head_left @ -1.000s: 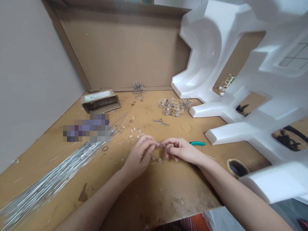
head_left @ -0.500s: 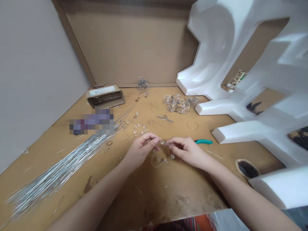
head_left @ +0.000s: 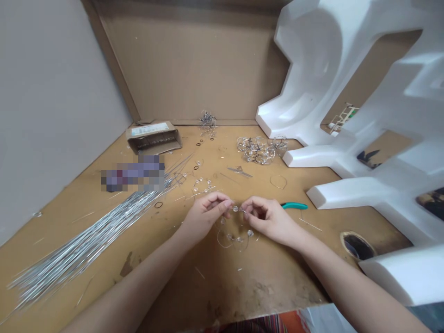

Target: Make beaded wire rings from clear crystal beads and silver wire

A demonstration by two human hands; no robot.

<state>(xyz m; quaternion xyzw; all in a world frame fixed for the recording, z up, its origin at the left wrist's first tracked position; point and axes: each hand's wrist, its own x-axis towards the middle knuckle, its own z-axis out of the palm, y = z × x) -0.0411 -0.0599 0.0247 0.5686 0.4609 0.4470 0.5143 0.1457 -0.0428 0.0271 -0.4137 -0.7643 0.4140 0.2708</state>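
Between my two hands hangs a ring of thin wire strung with several clear beads [head_left: 239, 239]. My left hand [head_left: 208, 212] pinches the wire at the ring's upper left, thumb against forefinger. On the other side my right hand [head_left: 265, 216] pinches the wire just right of a clear bead [head_left: 236, 209] at the top. The rest of the loop dangles below the fingers, close over the table. Green-handled pliers [head_left: 294, 205] lie beyond my right hand, their jaws hidden behind it. Past my left hand lies a small group of clear beads [head_left: 203, 184].
A long bundle of straight metal wires [head_left: 90, 245] covers the table's left side. Farther back are an open cardboard box [head_left: 154, 138], a pile of beaded wire rings [head_left: 256, 150] and a dark wire tangle [head_left: 208, 120]. White molded foam [head_left: 333, 194] stands along the right. The table has a round hole [head_left: 357, 245].
My right hand has shifted very slightly, and the ring's lower part hangs a little lower and more spread. Both hands still pinch the wire.
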